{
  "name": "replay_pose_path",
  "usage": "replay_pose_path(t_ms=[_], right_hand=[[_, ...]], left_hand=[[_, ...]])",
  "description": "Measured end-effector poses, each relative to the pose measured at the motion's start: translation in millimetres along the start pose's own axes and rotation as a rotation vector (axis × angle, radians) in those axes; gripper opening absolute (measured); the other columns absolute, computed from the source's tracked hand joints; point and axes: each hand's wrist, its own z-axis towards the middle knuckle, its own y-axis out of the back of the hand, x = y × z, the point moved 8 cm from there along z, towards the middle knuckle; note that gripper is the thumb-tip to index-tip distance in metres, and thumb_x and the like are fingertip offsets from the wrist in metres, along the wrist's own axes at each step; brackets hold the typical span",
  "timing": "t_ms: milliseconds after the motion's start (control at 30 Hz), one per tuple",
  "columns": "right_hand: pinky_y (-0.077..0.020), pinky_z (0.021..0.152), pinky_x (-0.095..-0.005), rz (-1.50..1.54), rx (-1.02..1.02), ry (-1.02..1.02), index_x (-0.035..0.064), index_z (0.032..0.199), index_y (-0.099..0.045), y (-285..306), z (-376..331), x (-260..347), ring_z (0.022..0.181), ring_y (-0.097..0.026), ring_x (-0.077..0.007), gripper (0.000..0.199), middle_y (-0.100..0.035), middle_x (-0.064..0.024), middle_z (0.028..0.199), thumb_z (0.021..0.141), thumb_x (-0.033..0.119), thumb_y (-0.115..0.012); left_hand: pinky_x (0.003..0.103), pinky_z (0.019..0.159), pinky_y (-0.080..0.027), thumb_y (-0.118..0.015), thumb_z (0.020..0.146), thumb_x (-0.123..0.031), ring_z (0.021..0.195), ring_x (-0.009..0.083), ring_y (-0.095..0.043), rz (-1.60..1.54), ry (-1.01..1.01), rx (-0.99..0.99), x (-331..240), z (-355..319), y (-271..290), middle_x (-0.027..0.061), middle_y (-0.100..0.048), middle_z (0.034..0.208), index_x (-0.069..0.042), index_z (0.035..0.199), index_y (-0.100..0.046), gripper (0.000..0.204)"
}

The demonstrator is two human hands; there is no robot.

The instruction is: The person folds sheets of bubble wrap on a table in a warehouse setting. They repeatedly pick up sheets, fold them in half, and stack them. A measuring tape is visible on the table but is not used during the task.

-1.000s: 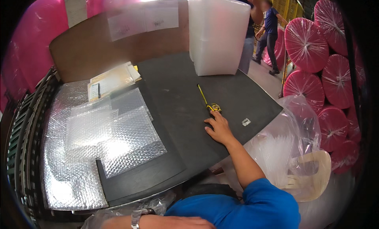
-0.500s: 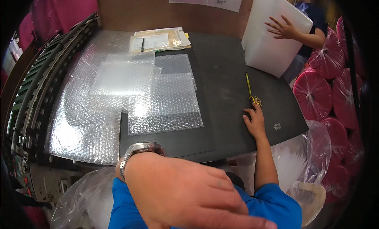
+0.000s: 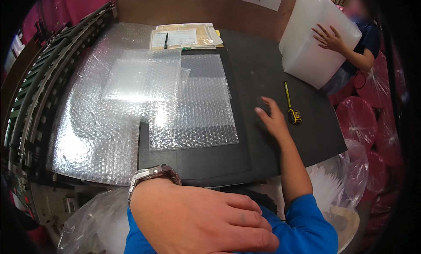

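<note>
Close below the view is my left hand [image 3: 206, 216], back up and wearing a silver watch [image 3: 155, 173]. Its fingers curl under, hiding their tips and anything in them. My right hand [image 3: 274, 120] hovers over the dark tabletop [image 3: 258, 162], fingers spread with nothing between them. To its right lies a black and yellow tape measure [image 3: 294, 116], its yellow blade [image 3: 287, 94] partly drawn out and pointing away. Left of my right hand, a clear bubble wrap piece [image 3: 197, 109] overlaps a larger bubble wrap sheet [image 3: 87, 122].
Papers in a clear sleeve [image 3: 193, 37] with a pen [image 3: 166, 40] lie at the back. At right, another person's hand [image 3: 329, 38] steadies a tall white foam stack [image 3: 313, 43]. A roller conveyor [image 3: 48, 74] runs along the left; pink wrapped rolls [image 3: 357, 120] stand right.
My right hand has let go of the tape measure and moved left, fingers spreading. My left hand's outstretched finger has curled in. A small pale scrap near the table's right edge no longer shows.
</note>
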Motion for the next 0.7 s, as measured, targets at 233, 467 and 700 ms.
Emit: replay_pose_path(t_ms=[233,467,700], right_hand=[[-0.0105,0.101,-0.0532,-0.431,0.282,-0.182,0.0116,0.132,-0.027,-106.2,74.5,6.0,0.126,-0.023,-0.0343,0.087,-0.027,-0.0225,0.134,0.067,0.064,-0.054],[-0.0139,0.099,-0.0543,-0.279,0.161,-0.026,0.0103,0.127,-0.034,-120.2,70.8,32.1,0.115,-0.036,-0.0331,0.080,-0.041,-0.0218,0.118,0.064,0.047,-0.068],[-0.0154,0.099,-0.0527,-0.075,0.114,0.019,0.0084,0.123,-0.037,-115.5,78.2,7.6,0.112,-0.040,-0.0337,0.069,-0.046,-0.0216,0.113,0.069,0.038,-0.066]], left_hand=[[0.034,0.069,-0.045,-0.032,0.087,-0.050,0.077,0.0249,-0.056,-0.026,0.073,0.052,6.8,8.1,3.3,0.0131,-0.057,0.088,0.000,0.101,-0.057,0.057],[0.034,0.069,-0.045,-0.030,0.088,-0.051,0.076,0.0249,-0.057,-0.042,0.133,0.028,21.5,6.4,1.9,0.0136,-0.058,0.088,0.002,0.099,-0.058,0.060],[0.039,0.080,-0.042,-0.038,0.084,-0.048,0.093,0.0309,-0.053,-0.086,0.140,0.310,45.1,10.4,7.8,0.0180,-0.055,0.101,0.000,0.105,-0.055,0.055]])
